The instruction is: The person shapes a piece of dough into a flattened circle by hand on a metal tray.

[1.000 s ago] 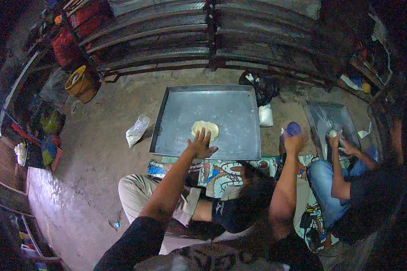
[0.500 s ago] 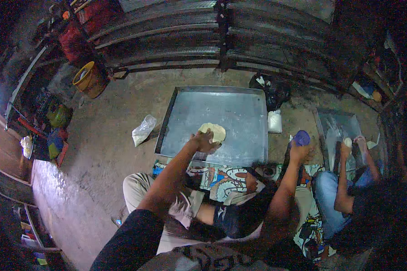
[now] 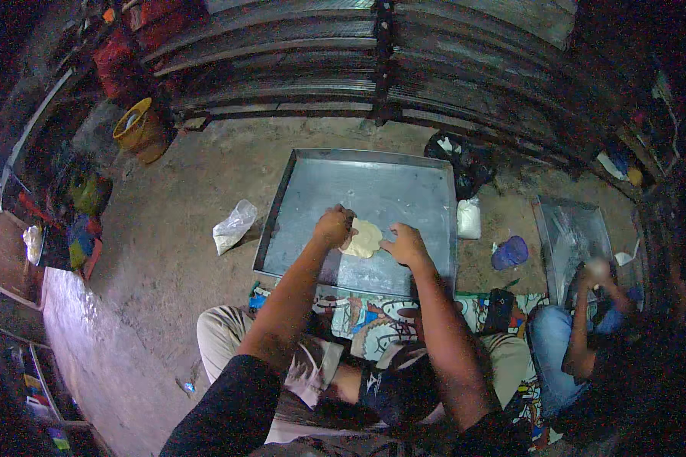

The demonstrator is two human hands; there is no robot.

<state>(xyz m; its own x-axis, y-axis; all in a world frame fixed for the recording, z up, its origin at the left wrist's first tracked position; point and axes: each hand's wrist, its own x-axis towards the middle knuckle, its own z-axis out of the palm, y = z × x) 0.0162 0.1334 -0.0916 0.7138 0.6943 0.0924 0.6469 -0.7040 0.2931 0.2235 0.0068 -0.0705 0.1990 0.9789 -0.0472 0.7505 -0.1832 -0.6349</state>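
Observation:
A flat, pale yellow round of dough lies over the large metal tray in front of me. My left hand has its fingers curled on the dough's left edge. At the opposite edge is my right hand, empty, its thumb and fingers parted and the tips at or just beside the dough; exact contact is hard to make out. A purple cup lies on the floor to the right of the tray, apart from both hands.
A bag of white powder leans left of the tray; another white packet and a black bag sit right. A phone-like dark object rests on the patterned cloth. A co-worker works at a second tray.
My right hand has let go of the purple cup, now on the floor, and moved left to the dough. The dough has come down slightly nearer, with my left hand at its left edge.

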